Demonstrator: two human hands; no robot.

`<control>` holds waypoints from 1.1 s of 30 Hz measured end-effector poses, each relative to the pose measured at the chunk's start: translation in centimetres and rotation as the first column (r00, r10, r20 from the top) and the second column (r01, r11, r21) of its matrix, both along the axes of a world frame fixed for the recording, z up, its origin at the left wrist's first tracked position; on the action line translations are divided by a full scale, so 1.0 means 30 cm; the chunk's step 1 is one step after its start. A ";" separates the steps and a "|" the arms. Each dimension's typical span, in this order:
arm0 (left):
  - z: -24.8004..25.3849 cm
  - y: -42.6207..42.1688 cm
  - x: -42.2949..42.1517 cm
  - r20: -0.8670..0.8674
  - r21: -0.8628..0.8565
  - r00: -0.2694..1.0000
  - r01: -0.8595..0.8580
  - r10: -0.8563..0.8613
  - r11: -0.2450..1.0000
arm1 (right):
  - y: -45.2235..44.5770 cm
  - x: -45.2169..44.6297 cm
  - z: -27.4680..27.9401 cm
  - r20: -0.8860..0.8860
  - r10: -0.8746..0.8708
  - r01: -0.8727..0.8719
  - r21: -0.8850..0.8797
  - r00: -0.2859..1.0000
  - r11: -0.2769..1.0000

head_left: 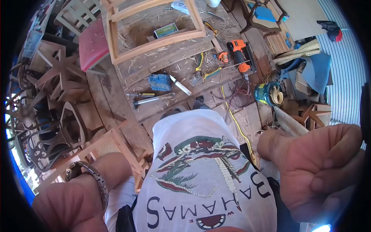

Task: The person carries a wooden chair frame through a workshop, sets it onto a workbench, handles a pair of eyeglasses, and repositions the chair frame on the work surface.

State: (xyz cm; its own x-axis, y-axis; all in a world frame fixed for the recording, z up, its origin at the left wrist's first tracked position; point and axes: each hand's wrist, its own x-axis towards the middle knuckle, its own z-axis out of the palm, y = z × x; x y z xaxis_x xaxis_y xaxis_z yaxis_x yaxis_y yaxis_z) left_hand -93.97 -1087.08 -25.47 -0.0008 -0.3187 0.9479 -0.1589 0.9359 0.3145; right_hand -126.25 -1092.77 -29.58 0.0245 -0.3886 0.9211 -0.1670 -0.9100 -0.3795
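My left hand (67, 205), wearing a metal-banded watch (102, 185), is raised close to the camera at the lower left. Its fingers fall outside the picture. On the right, my right hand (320, 166) is up close too, with its fingers curled in against the palm. Whether anything lies inside that grip is hidden. Between the hands is my white printed shirt (212, 154). Neither hand touches the workbench (170, 69), where a wooden frame (154, 48), an orange nail gun (240, 56), a blue block (159, 82) and a hammer (152, 100) lie.
Pliers (201, 62), a white tube (180, 85) and a green box (166, 30) lie among wood shavings. A yellow cable (235, 123) runs down the floor near a bucket (266, 94). Chair parts (38, 143) crowd the left, beside a red-seated chair (94, 44).
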 end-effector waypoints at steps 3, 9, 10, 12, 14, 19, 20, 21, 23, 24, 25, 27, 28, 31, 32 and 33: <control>-0.001 -0.031 -0.001 0.013 0.024 0.998 0.059 -0.060 0.998 | -0.008 0.010 0.003 -0.003 0.059 -0.059 0.056 0.998 0.997; -0.042 -0.101 -0.002 -0.114 -0.032 0.993 -0.027 0.023 0.999 | -0.123 0.048 -0.108 0.029 0.033 -0.037 0.144 0.999 0.989; -0.063 -0.125 0.008 -0.150 -0.081 0.987 -0.079 0.066 0.994 | -0.164 0.055 -0.149 0.036 0.021 -0.027 0.162 0.999 0.986; -0.111 -0.174 0.031 -0.211 -0.062 0.964 -0.175 0.159 0.983 | -0.251 0.060 -0.231 0.048 -0.018 0.006 0.239 0.999 0.971; -0.199 -0.243 0.090 -0.189 0.286 0.911 -0.305 0.365 0.909 | -0.367 0.071 -0.337 0.024 -0.087 0.069 0.418 0.996 0.906; -0.560 -0.541 0.216 0.345 0.654 0.737 -0.633 0.581 0.415 | -0.648 -0.059 -0.909 -0.512 0.003 0.443 0.748 0.859 0.495; -0.653 -0.640 0.197 0.402 0.689 0.737 -0.634 0.543 0.351 | -0.685 -0.075 -1.099 -0.560 0.032 0.442 0.686 0.828 0.578; -0.733 -0.733 0.162 0.427 0.733 0.771 -0.601 0.472 0.318 | -0.709 -0.081 -1.251 -0.603 0.039 0.427 0.607 0.797 0.670; -0.926 -0.873 0.132 0.481 0.795 0.820 -0.557 0.309 0.241 | -0.714 0.034 -1.696 -0.667 -0.284 0.532 0.199 0.689 0.823; -1.004 -0.942 0.094 0.485 0.826 0.844 -0.528 0.229 0.197 | -0.684 0.067 -1.584 -0.633 0.012 0.365 0.462 0.774 0.808; -1.089 -0.957 0.091 0.504 0.843 0.853 -0.520 0.137 0.134 | -0.649 0.103 -1.483 -0.498 0.281 0.209 0.718 0.821 0.663; -1.209 -1.006 0.052 0.502 0.865 0.865 -0.502 -0.006 0.013 | -0.618 0.170 -1.392 -0.566 0.383 0.036 0.592 0.730 0.805; -1.250 -1.026 0.044 0.494 0.867 0.867 -0.497 -0.057 -0.043 | -0.597 0.169 -1.342 -0.515 0.504 0.030 0.720 0.694 0.694; -1.378 -1.105 0.014 0.469 0.856 0.869 -0.491 -0.159 -0.159 | -0.548 0.046 -1.221 -0.455 0.657 0.198 0.882 0.602 0.429; -1.433 -1.131 0.013 0.452 0.857 0.872 -0.483 -0.186 -0.181 | -0.538 0.010 -1.230 -0.467 0.665 0.303 0.884 0.583 0.356; -1.470 -1.168 0.005 0.439 0.855 0.874 -0.478 -0.209 -0.202 | -0.545 -0.021 -1.275 -0.551 0.622 0.425 0.832 0.557 0.357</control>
